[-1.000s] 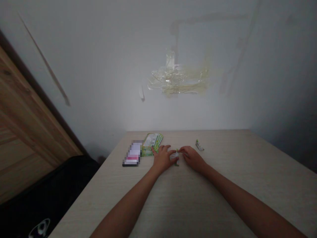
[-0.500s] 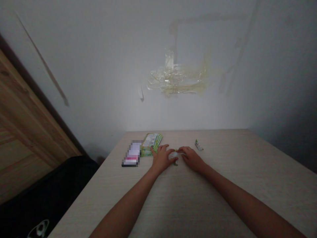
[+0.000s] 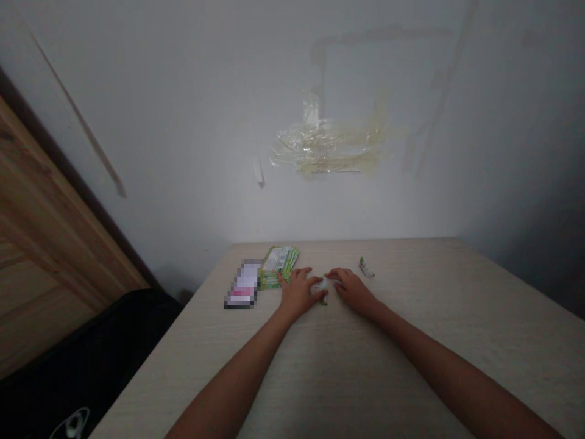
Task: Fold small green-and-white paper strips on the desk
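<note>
My left hand (image 3: 300, 291) rests on the table, its thumb and index finger closed on a small white-and-green paper piece (image 3: 323, 285). Most of that piece is hidden by my fingers. From the right, my right hand (image 3: 351, 286) reaches the far edge of the same piece with bent fingers pressed together at the tips. Beyond it lies a small folded green-and-white strip (image 3: 366, 267), apart from both hands. Just left of my left hand is a stack of printed green-and-white paper packets (image 3: 278, 262); the outer fingers are close to it.
A phone-like device (image 3: 244, 288), blurred by pixels, lies left of the stack. The pale wooden table (image 3: 411, 366) meets a wall (image 3: 205, 122) with peeling clear tape (image 3: 333, 146). On the left are a black bag (image 3: 114, 347) and a wooden panel (image 3: 46, 231).
My right fingertips have shifted slightly along the far edge of the paper piece, and its near end now shows more green. My left hand stays in place.
</note>
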`<state>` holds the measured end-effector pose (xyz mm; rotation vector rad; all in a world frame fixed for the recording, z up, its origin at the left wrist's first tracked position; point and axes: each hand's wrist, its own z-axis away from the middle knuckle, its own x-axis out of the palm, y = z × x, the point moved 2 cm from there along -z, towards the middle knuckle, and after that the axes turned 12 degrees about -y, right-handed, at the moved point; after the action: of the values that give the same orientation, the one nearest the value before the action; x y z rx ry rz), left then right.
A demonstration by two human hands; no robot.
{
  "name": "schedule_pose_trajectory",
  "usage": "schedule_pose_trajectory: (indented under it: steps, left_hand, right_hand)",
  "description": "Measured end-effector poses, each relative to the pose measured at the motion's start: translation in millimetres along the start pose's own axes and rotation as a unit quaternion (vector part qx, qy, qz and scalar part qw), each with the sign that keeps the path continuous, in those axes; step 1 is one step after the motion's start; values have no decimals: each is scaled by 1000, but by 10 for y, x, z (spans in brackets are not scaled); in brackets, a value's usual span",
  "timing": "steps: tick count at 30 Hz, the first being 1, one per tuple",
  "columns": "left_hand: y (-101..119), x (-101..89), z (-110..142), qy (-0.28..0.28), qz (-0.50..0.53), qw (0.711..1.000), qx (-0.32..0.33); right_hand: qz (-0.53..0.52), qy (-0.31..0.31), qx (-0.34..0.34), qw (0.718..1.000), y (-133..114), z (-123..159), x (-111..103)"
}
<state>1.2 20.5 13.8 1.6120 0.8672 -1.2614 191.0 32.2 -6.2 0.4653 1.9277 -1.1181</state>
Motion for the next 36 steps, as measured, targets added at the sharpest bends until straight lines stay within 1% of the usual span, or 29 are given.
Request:
schedule_pose_trajectory:
  steps: [6,12,19,22,26,32,36]
  left_hand:
    - [5,6,12,16,-5,1000,2]
    - [19,10,27,18,-19,1000,1]
    - [23,15,36,17,-19,1000,-3]
    - [18,20,29,18,-15,1000,-4]
    - [16,7,28,9,-9,1000,0]
    - [36,-39,38,-12,5,1000,-7]
    - [22,-20,22,-11,8,1000,-8]
  right_hand:
    - [-48,34,-8,998,-26,35,-74]
    - [-70,23,-43,996,-111,87,-119]
    - [-65,29,-54,996,-126,87,-122]
    - [-47,23,-46,998,-76,58,-98]
    - [7,19,-18,1000,-27,5,-69]
    - [57,29,-2,998,-54,-25,-58]
    - [67,39,23,997,-50,-32,-41]
